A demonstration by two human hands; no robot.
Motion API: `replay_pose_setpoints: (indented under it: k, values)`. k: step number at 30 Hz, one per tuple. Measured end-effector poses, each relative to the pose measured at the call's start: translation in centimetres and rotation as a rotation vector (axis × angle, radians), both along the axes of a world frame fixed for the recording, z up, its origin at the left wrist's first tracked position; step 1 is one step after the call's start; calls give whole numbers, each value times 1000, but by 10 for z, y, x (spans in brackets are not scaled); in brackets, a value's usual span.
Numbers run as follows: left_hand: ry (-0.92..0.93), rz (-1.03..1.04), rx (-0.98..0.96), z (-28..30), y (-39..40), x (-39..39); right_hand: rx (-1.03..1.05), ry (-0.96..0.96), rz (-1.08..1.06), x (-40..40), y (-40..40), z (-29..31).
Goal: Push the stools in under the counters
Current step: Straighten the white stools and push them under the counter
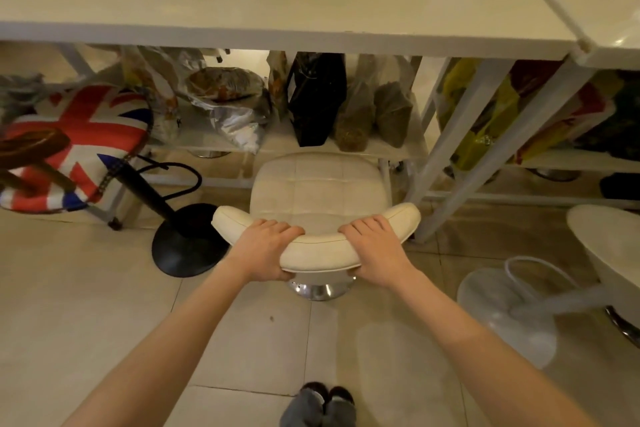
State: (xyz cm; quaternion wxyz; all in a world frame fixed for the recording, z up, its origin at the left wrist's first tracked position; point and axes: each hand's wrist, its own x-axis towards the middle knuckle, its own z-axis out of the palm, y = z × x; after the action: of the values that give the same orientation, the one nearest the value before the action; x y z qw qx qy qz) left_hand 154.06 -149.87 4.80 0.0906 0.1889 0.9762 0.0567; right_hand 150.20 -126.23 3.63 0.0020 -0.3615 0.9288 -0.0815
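Note:
A cream padded stool (318, 191) with a low curved backrest stands in front of the white counter (277, 35), its seat front near the counter's lower shelf. My left hand (265, 250) and my right hand (375, 250) both grip the backrest, fingers curled over its top. The stool's chrome base (320, 289) shows just below the backrest. A flag-patterned stool (79, 146) with a black pole and round black base (188, 239) sits tilted under the counter at left. A white stool (609, 246) with a white round base (505, 315) stands out on the floor at right.
The counter's lower shelf (381, 149) holds several bags, one of them black (317, 97). White slanted counter legs (485, 156) stand right of the cream stool. A second counter (616, 52) adjoins at right with colourful bags beneath. My feet (320, 406) stand on the tiled floor.

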Motion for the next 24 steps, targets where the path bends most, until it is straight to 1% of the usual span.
replay_pose_setpoints:
  k: [3, 6, 10, 15, 20, 24]
  values:
    - [-3, 6, -7, 1, 1, 0, 2, -20, 5, 1, 1, 3]
    - [-46, 38, -10, 3, 6, 2, 18, -91, -12, 5, 4, 12]
    - [-145, 125, 71, 15, 22, 3, -101, -177, -96, 13, 13, 29]
    - [-117, 23, 174, 38, 65, -13, -149, -91, -212, 25, 47, 54]
    - [-105, -74, 306, 67, 131, -34, -191, -8, -412, 45, 108, 75]
    - [-46, -231, 311, 84, 204, -35, -203, 60, -587, 69, 169, 92]
